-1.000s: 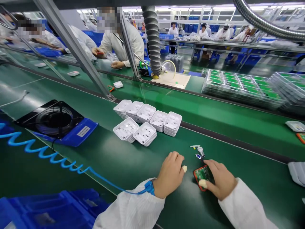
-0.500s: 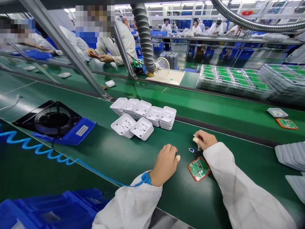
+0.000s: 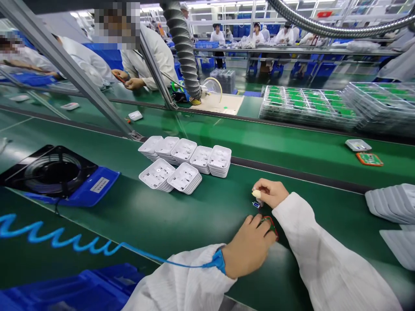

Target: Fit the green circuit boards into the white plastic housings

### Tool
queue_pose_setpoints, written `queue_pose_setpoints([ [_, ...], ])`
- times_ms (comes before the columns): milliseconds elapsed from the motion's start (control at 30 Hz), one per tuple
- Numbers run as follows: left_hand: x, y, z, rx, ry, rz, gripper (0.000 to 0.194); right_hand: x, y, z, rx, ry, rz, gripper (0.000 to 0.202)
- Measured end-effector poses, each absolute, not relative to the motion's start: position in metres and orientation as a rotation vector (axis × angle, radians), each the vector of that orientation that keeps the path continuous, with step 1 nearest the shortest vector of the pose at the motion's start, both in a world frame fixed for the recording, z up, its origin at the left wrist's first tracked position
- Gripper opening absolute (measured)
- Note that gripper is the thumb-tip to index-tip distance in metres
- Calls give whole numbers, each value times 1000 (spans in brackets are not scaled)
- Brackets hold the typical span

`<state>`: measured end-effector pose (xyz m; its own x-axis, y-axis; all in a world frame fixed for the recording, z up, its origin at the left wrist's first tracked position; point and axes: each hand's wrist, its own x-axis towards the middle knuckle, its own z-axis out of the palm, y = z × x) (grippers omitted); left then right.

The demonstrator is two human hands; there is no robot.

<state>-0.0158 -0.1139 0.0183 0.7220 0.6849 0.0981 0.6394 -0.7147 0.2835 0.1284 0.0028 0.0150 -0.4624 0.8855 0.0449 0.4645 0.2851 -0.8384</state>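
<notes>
My left hand (image 3: 249, 246) reaches over a green circuit board (image 3: 271, 226) with a red-orange rim. Its fingers curl across the board and hide most of it; the thumb is out of sight. Just beyond, my right hand (image 3: 270, 193) is closed in a pinch, a pale finger cot on its thumb. A small greyish piece shows under those fingers, too hidden to name. Right below the fingertips is a small dark-blue, white-edged rectangular part (image 3: 256, 204), tilted. A blue wrist strap (image 3: 218, 261) with a coiled cord is on my left wrist.
Stacks of white plastic housings (image 3: 184, 177) stand left of my hands, more white shells (image 3: 391, 203) at right. A black fan (image 3: 60, 170) lies far left. Beyond the dark rail, the green belt (image 3: 292, 142) carries a white housing (image 3: 358, 145) and a red-rimmed board (image 3: 369, 159). Co-workers sit opposite.
My left hand has moved right, onto the circuit board. The small blue part now lies closer under my right fingertips and is more tilted. The whole view has shifted slightly.
</notes>
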Motion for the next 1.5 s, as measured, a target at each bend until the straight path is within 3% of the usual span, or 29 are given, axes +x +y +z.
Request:
queue_pose_setpoints([
  [133,-39,-106,23,2698,865,267,27,126,9,3,-1202,-1864,1174,24],
  [500,-74,-103,26,2427,949,421,18,97,9,-8,-935,-1506,1666,35],
  [600,-72,-104,21,2414,1017,449,16,89,15,-18,-1044,-1682,1456,27],
  [733,-57,-100,21,2461,1479,427,8,93,19,-24,-1184,-1830,1101,19],
  [900,-31,-80,20,2531,1766,327,12,100,12,-26,-1222,-1786,1036,22],
  [1267,-35,-75,13,2372,1606,453,5,120,-10,-23,-1280,-1726,891,22],
  [1500,-49,-60,19,1537,1132,908,6,139,-32,-5,-1133,-1997,456,21],
])
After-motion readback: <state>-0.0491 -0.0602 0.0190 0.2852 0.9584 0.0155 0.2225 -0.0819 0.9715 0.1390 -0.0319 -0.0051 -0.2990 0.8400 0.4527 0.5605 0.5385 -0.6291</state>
